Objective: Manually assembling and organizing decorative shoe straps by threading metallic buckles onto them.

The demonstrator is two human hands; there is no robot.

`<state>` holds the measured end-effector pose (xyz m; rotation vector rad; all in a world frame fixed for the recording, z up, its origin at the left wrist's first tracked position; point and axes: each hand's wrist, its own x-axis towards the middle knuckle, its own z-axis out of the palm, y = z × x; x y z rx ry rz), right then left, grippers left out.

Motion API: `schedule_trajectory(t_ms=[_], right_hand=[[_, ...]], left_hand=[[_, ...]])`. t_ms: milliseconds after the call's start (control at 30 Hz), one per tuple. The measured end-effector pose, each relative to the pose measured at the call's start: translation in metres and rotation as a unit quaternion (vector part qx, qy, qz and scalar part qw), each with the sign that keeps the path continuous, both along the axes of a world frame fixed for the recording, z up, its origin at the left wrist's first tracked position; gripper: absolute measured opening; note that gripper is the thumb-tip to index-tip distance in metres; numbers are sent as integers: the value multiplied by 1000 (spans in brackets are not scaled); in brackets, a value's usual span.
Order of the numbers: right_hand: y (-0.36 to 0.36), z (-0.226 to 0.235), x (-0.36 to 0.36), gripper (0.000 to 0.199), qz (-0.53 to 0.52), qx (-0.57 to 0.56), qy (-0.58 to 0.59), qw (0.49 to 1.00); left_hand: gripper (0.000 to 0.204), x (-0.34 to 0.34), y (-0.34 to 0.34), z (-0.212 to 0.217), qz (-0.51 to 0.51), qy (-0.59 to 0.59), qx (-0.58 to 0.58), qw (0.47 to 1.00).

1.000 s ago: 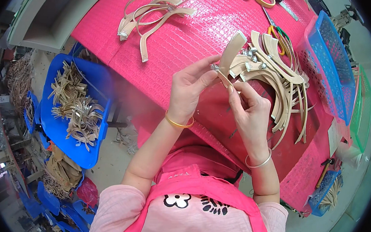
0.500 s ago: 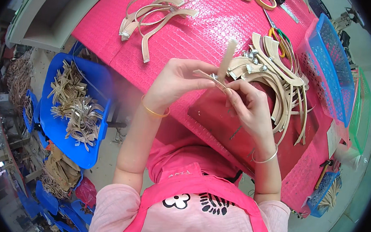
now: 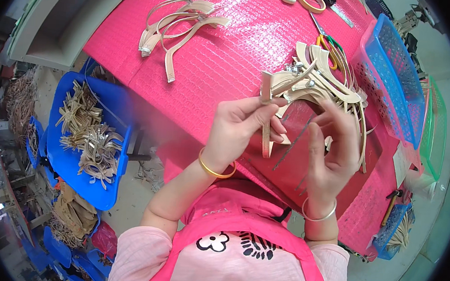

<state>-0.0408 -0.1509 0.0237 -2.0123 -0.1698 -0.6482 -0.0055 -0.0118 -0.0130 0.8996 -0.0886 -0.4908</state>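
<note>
My left hand [image 3: 236,125] pinches a beige strap [image 3: 267,85] between thumb and fingers. One wide end stands up above the fingertips, and a narrow length hangs below them over a dark red sheet [image 3: 299,170]. To the right of it, my right hand [image 3: 335,149] is lifted with its fingers apart and nothing visible between them. Just beyond that hand lies a heap of similar curved beige straps [image 3: 340,86], some with small silvery buckles. A few more straps [image 3: 175,31] lie together farther left on the pink table cover [image 3: 220,61].
Scissors [image 3: 325,40] with yellow and green handles lie behind the heap, near tape rolls [image 3: 313,4]. Pink and blue plastic baskets [image 3: 393,80] stand at the right edge. A blue bin [image 3: 91,191] of strap bundles sits lower left, below a grey shelf [image 3: 58,43].
My right hand has let go of the strap, opened and moved right. My left hand has shifted right and lower, still gripping the strap, which has been turned.
</note>
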Motion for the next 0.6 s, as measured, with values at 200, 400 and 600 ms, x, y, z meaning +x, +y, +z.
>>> schedule_trajectory(t_ms=[200, 400, 600], right_hand=[[-8, 3, 19, 25, 132, -128, -91, 979], [-12, -21, -1, 28, 156, -222, -183, 945], [-5, -23, -3, 25, 149, -235, -187, 942]], left_hand=[[27, -7, -6, 9, -12, -42, -12, 999], [30, -9, -1, 15, -18, 3, 0, 1000], [25, -14, -8, 10, 65, 34, -38, 997]])
